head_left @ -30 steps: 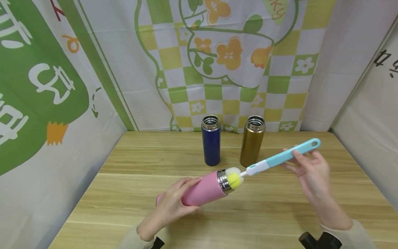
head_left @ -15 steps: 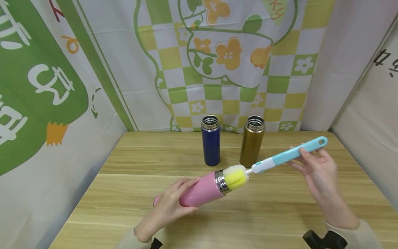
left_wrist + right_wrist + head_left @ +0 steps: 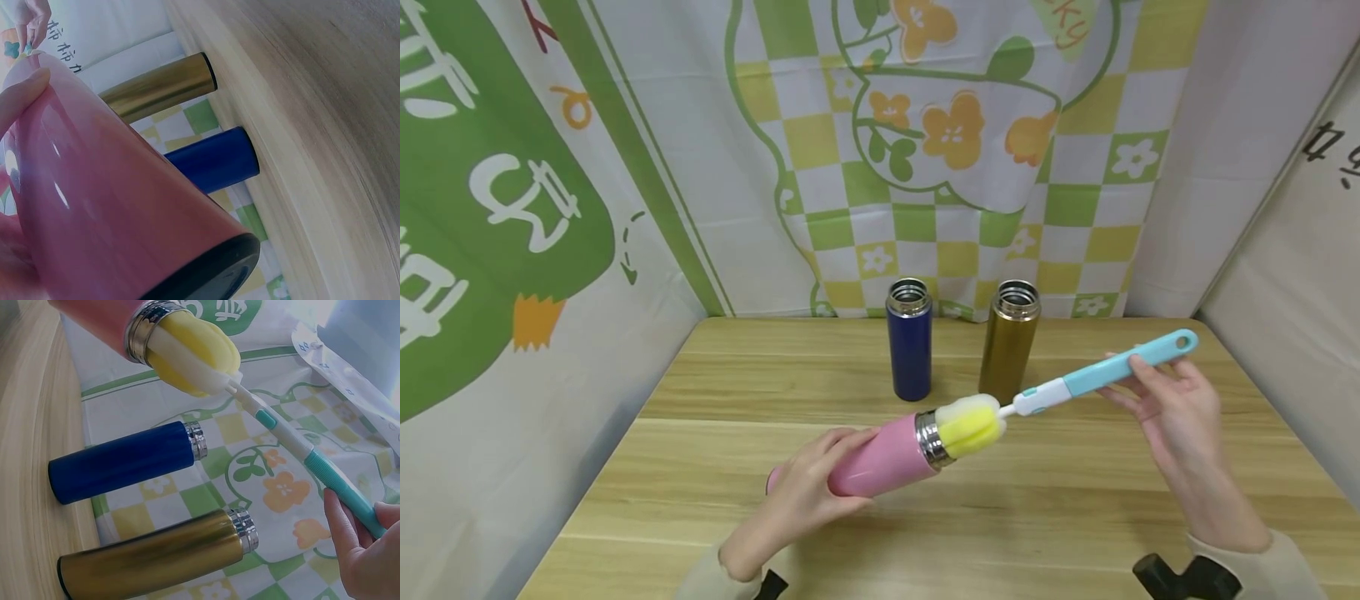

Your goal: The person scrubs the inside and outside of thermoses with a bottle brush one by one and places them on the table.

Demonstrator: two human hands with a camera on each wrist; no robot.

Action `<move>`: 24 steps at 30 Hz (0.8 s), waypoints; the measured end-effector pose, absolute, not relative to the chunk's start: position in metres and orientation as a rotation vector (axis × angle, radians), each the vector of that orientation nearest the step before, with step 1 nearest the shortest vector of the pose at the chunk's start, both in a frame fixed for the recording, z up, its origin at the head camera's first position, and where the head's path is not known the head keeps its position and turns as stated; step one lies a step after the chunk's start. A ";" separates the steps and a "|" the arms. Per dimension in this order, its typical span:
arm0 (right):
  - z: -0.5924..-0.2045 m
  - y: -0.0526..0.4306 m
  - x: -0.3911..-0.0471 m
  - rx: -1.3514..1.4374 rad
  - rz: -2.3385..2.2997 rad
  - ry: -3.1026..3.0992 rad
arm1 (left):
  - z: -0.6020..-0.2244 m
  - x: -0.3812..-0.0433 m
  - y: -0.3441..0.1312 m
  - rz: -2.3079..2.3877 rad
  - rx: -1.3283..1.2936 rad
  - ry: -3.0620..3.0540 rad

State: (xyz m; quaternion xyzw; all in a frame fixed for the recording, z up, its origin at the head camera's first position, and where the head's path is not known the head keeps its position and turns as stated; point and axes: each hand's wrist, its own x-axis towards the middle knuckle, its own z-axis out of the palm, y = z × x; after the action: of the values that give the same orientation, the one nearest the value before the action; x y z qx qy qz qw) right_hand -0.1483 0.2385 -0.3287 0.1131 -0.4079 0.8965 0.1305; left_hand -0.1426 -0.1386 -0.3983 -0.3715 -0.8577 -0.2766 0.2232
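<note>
R fingers (image 3: 339, 528) pinch brush (image 3: 1108, 372), L fingers (image 3: 848, 450) grip pink btl (image 3: 887, 458), brush head (image 3: 973, 425) partly in its mouth (image 3: 933, 439), axes approx. aligned.

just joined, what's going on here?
A person's left hand holds a pink bottle tilted; the right hand pinches a blue-handled brush. Its yellow-and-white sponge head is at the bottle's metal neck, much of it showing outside. A blue bottle and a gold bottle stand open behind on the table.
</note>
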 end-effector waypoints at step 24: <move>-0.325 0.260 -0.147 0.277 2.608 -1.040 | -0.401 -0.145 -0.150 -0.780 -0.988 -2.422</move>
State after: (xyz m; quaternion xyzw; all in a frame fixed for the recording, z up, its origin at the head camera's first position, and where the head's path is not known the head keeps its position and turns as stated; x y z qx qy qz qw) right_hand -0.1466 0.2600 -0.3247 0.0970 -0.3641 0.9125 0.1596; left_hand -0.1447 -0.1498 -0.4011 -0.3543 -0.8685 -0.2798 0.2047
